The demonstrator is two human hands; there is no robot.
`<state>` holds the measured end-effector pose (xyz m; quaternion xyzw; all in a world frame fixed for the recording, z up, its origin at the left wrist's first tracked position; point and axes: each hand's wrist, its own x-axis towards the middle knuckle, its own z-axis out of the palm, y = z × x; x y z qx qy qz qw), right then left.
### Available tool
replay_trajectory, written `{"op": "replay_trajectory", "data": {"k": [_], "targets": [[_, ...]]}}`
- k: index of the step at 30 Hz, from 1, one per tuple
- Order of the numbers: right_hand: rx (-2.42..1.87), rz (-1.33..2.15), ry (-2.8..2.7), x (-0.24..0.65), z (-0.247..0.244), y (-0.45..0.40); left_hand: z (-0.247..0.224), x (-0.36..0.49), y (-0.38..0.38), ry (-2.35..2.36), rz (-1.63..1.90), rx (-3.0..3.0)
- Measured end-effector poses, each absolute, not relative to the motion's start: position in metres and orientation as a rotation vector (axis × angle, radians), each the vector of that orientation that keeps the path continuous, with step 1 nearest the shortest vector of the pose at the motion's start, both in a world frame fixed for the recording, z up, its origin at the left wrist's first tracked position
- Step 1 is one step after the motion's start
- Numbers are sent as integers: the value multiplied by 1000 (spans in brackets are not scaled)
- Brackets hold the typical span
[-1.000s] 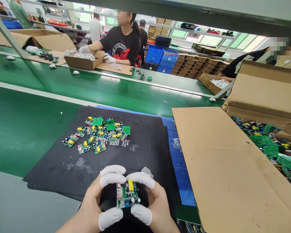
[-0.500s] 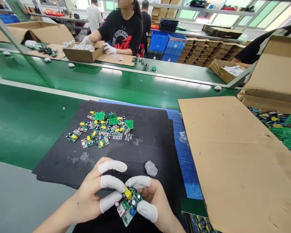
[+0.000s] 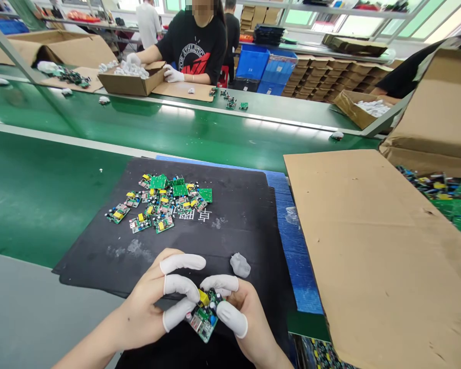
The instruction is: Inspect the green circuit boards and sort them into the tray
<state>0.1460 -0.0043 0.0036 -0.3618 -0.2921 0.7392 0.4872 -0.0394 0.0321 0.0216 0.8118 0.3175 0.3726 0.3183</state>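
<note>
Between my two hands, low in the head view, is a small green circuit board (image 3: 204,322) with a yellow block, dark capacitors and a metal port on it. My left hand (image 3: 157,302), in white finger cots, pinches the board's upper left side near the yellow block. On the right side my right hand (image 3: 238,312) grips it between thumb and fingers, also in white cots. Beyond them a lump of grey putty (image 3: 240,265) lies on the black mat (image 3: 238,215). A heap of similar circuit boards (image 3: 163,202) sits farther up the mat.
A cardboard sheet (image 3: 372,246) slopes on the right, beside a box of boards (image 3: 453,205). Past the mat runs a green conveyor (image 3: 200,133) carrying small white-topped pieces. Across it, a co-worker (image 3: 192,51) in white gloves handles a carton (image 3: 132,84) of white pieces.
The circuit board has tilted and risen slightly in my fingers. Pieces on the conveyor have shifted left. Both hands keep their hold.
</note>
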Motion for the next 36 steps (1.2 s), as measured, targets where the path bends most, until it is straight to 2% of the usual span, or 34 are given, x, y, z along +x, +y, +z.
{"op": "replay_trajectory", "data": {"k": [12, 19, 24, 28, 36], "targets": [[-951, 1791, -662, 143, 6, -6, 15, -42, 29, 825, 750, 1946], [-940, 1787, -624, 143, 8, -8, 6, -39, 21, 825, 836, 1740], [-867, 1851, -445, 147, 5, -8, 2, -36, 28, 1069, 973, 1643], [-690, 1938, -180, 150, 0, -9, -4, -11, 44, 1205, 873, 1859], [-679, 1959, -236, 159, 23, -22, -22, 53, 38, 1158, 805, 2386]]}}
